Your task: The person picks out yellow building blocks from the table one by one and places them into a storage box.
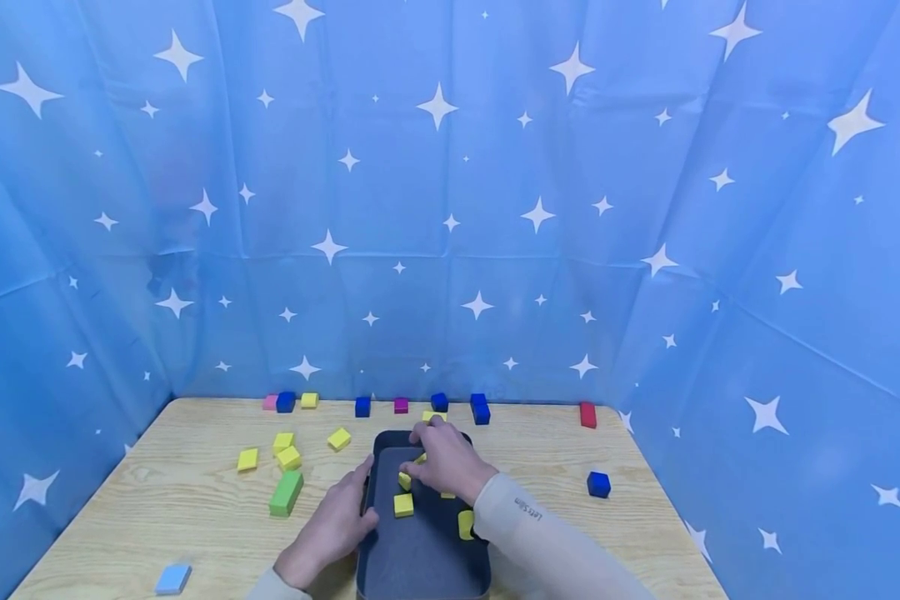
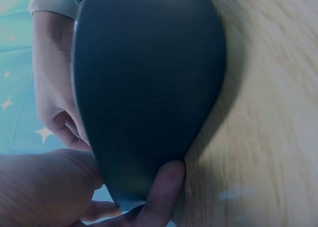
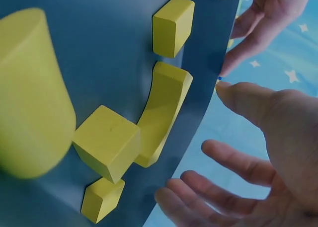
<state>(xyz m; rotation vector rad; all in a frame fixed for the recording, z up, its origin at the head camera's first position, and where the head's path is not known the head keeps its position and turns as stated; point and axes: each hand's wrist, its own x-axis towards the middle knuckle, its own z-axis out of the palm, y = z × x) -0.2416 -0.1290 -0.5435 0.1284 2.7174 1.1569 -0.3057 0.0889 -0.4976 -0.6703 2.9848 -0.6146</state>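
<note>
- Light blue block [image 1: 173,580]: flat on the wooden table [image 1: 202,533], near-left corner.
- Yellow block [image 1: 247,459]: left of two more yellow ones, which touch or nearly touch.
- Green block [image 1: 286,493]: long, just nearer than those yellow pieces.
- Back edge, left part: pink block [image 1: 270,402], dark blue block [image 1: 286,402], then a yellow piece, side by side.
- Left hand [image 1: 333,517]: grasping the tray's left wall, thumb over the rim, fingers on the outside.
- Dark tray [image 1: 420,562]: mid-table, upright, between the hands.
- Yellow blocks in tray: cube [image 1: 403,505] on the floor; right wrist view also shows a fat cylinder [image 3: 35,98], a curved block [image 3: 161,113] and smaller cubes, some touching.
- Right hand [image 1: 450,458]: reaches over the tray's far part, released, fingers spread and loosely bent, nothing in its grasp; near the tray's wall and the yellow blocks.
- Beyond the right hand: two dark blue cubes, touching, back edge.
- Red block [image 1: 588,415]: far right corner.
- Dark blue cube [image 1: 598,484]: alone, nearer than the red one.
- Blue star curtain [image 1: 450,192]: behind everything.
</note>
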